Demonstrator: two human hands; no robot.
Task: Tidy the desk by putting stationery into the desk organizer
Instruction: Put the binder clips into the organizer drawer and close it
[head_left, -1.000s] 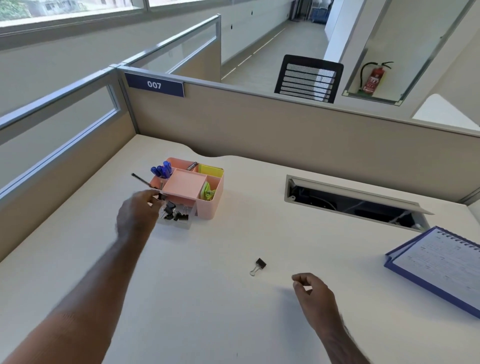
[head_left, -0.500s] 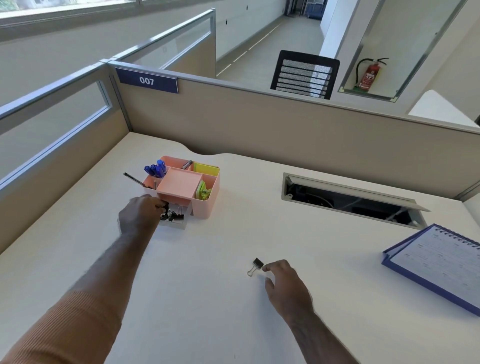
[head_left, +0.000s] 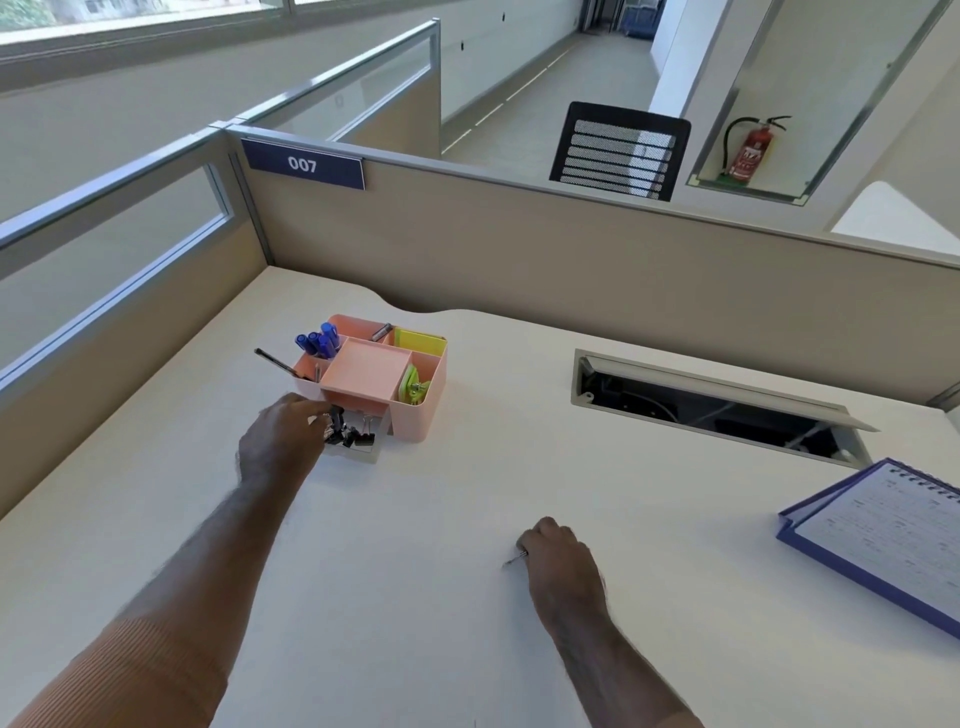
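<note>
While our right hand (head_left: 563, 558) pinches the small black binder clip (head_left: 515, 559), we should lift cleanly; our left hand (head_left: 280, 439), fingers curled, steadies the pink plastic organizer's clear drawer (head_left: 363, 453) ahead-left.

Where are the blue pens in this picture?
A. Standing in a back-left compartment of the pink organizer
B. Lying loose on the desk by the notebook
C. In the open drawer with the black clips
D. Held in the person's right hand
A: the blue pens stand upright in a rear left compartment of the pink organizer, away from the drawer of clips and the notebook.
</note>
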